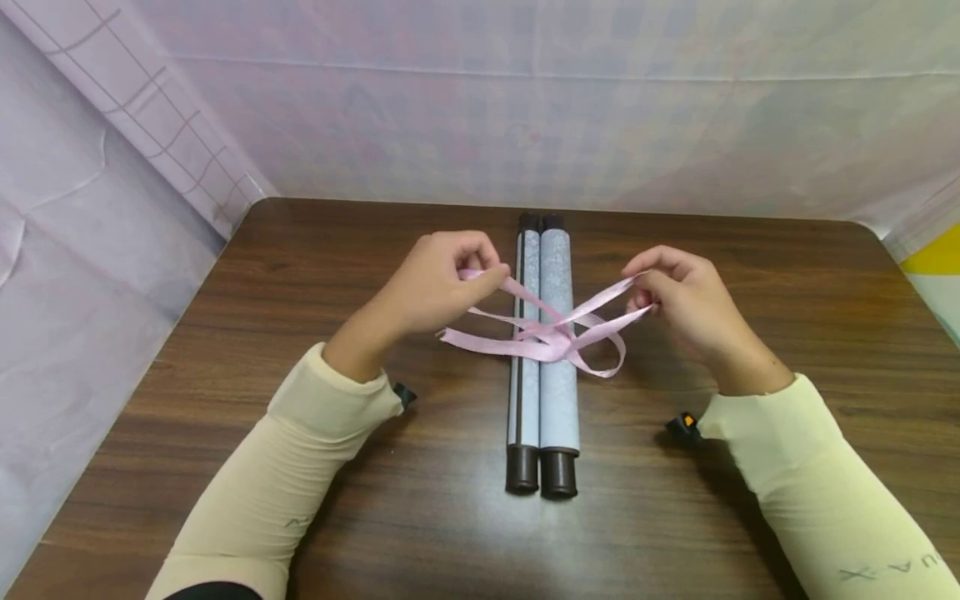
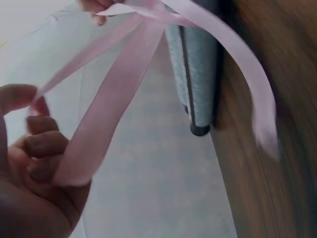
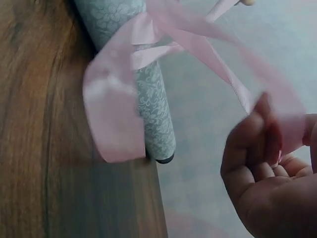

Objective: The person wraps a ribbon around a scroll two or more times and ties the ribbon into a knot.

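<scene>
Two pale blue-grey patterned rolls with dark brown end caps lie side by side on the table, pointing away from me. A pink ribbon crosses at a knot over their middle. My left hand, raised left of the rolls, grips a doubled length of ribbon between curled fingers and thumb. On the other side, my right hand pinches a loop of the ribbon. One loose tail hangs out to the left; a free loop droops over the right roll.
The brown wood-grain table runs back to a pale cloth backdrop. White sheeting hangs at the left. Something yellow shows past the right edge. A small black device sits at the right sleeve cuff.
</scene>
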Demonstrator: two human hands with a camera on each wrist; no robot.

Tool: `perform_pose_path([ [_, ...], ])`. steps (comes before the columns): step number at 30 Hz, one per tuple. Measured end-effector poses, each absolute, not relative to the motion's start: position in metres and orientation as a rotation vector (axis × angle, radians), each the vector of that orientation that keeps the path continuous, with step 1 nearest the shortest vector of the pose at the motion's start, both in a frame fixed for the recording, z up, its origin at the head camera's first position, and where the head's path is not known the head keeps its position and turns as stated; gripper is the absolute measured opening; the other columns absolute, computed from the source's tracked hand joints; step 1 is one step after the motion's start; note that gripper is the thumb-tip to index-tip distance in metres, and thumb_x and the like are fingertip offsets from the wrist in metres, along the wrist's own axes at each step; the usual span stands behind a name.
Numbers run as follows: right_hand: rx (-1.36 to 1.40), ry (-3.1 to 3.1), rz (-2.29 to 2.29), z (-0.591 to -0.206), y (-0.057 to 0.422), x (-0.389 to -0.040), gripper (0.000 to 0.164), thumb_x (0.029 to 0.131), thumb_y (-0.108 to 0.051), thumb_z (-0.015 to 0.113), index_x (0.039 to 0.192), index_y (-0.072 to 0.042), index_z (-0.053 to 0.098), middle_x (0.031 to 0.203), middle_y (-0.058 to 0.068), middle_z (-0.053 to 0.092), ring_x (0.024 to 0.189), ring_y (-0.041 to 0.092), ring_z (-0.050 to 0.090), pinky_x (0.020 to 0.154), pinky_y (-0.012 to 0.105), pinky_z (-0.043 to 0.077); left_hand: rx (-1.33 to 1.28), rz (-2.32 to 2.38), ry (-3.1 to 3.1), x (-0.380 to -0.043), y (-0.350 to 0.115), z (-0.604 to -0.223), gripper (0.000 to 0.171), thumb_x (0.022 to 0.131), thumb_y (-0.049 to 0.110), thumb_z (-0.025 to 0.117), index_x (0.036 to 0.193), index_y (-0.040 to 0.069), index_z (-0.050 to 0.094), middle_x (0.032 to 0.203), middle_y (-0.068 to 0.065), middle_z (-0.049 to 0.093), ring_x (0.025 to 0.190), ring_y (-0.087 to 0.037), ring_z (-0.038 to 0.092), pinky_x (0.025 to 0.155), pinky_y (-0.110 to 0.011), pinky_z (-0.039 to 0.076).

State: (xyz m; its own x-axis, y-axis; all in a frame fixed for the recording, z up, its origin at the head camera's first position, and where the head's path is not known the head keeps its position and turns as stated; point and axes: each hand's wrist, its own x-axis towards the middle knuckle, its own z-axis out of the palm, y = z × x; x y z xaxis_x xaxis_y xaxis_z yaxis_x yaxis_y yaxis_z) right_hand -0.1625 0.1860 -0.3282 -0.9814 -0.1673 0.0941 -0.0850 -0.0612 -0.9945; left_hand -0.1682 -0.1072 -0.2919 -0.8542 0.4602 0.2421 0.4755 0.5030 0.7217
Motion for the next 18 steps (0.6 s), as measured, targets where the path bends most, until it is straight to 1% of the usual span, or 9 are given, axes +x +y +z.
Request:
perform_pose_path([
  [4,-0.259,2.213,-2.164,-0.331,0.188,-0.166,0.011,0.091,0.006,0.047,0.089,0.006,0.058,0.054,0.0,0.051,0.042,0.014,0.046,0.038,0.019,0.043,-0.722,-0.996,-2.935,-0.171,-0.109,-0.297,0.017,0.088,0.037,0.06,0.081,0.021,0.06,0.066,0.0,0.056,0.053,-0.015,0.044,0.048,-0.028,0.037],
  [7,-0.232,2.452,-1.966,-0.334,0.192,-0.169,0.009,0.092,-0.001,0.051,0.092,0.002,0.059,0.054,-0.005,0.051,0.041,0.011,0.041,0.035,0.019,0.038,-0.644,-0.778,-3.008,-0.174,-0.112,-0.299,0.02,0.088,0.041,0.058,0.082,0.022,0.059,0.068,0.001,0.057,0.053,-0.016,0.045,0.048,-0.031,0.037],
  [10,-0.212,2.744,-1.685,-0.338,0.198,-0.172,0.01,0.091,-0.008,0.055,0.093,-0.001,0.062,0.054,-0.007,0.05,0.042,0.009,0.04,0.035,0.02,0.035,-0.569,-0.617,-3.022,-0.178,-0.117,-0.299,0.023,0.088,0.043,0.057,0.082,0.022,0.06,0.068,0.001,0.057,0.056,-0.017,0.047,0.049,-0.033,0.037],
  [15,-0.226,2.964,-1.323,-0.344,0.204,-0.175,0.011,0.088,-0.011,0.058,0.091,-0.006,0.067,0.051,-0.001,0.045,0.039,0.011,0.037,0.033,0.025,0.031,-0.474,-0.48,-3.056,-0.184,-0.125,-0.299,0.027,0.088,0.047,0.054,0.082,0.02,0.06,0.066,0.0,0.057,0.06,-0.019,0.051,0.05,-0.036,0.04],
  [18,-0.256,3.003,-1.196,-0.347,0.206,-0.176,0.011,0.087,-0.015,0.061,0.09,-0.007,0.068,0.051,0.003,0.045,0.04,0.012,0.038,0.034,0.027,0.032,-0.421,-0.445,-3.074,-0.186,-0.13,-0.298,0.03,0.089,0.048,0.053,0.082,0.02,0.06,0.069,0.001,0.06,0.062,-0.019,0.053,0.052,-0.038,0.043],
])
